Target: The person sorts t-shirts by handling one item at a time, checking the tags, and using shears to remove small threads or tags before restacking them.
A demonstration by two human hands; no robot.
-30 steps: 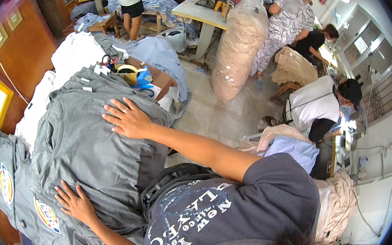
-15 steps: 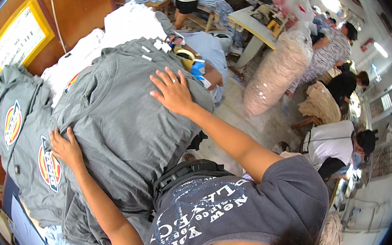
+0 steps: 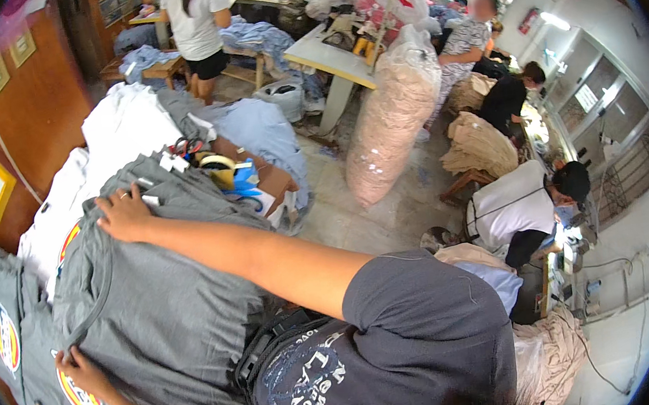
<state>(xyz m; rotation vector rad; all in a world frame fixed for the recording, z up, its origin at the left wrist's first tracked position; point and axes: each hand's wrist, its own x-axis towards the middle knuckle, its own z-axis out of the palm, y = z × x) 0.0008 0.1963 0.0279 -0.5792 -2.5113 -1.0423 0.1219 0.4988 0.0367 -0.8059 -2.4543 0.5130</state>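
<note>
A grey T-shirt (image 3: 165, 306) lies spread on top of a heap of grey shirts in front of me. My right hand (image 3: 125, 214) reaches across it and rests on the far part of the cloth, fingers apart. At the shirt's left edge, my left hand (image 3: 83, 376) touches the fabric, its fingers spread near a red and yellow printed emblem (image 3: 82, 400). Another grey shirt with a similar emblem (image 3: 6, 337) lies farther left. Small white tags (image 3: 173, 162) sit on the heap beyond my right hand, close to red-handled scissors (image 3: 184, 147).
A tape roll (image 3: 217, 162), a blue packet (image 3: 244, 179) and a brown cardboard box (image 3: 276, 181) lie past the heap. White garments (image 3: 117, 128) are piled behind. A tall plastic bag of beige cloth (image 3: 391, 120) stands on the floor. Several people are at work nearby, one in white (image 3: 505, 206).
My view has swung up and to the right, showing more of the room. My right hand has moved to the far part of the shirt. The left stays near its left edge.
</note>
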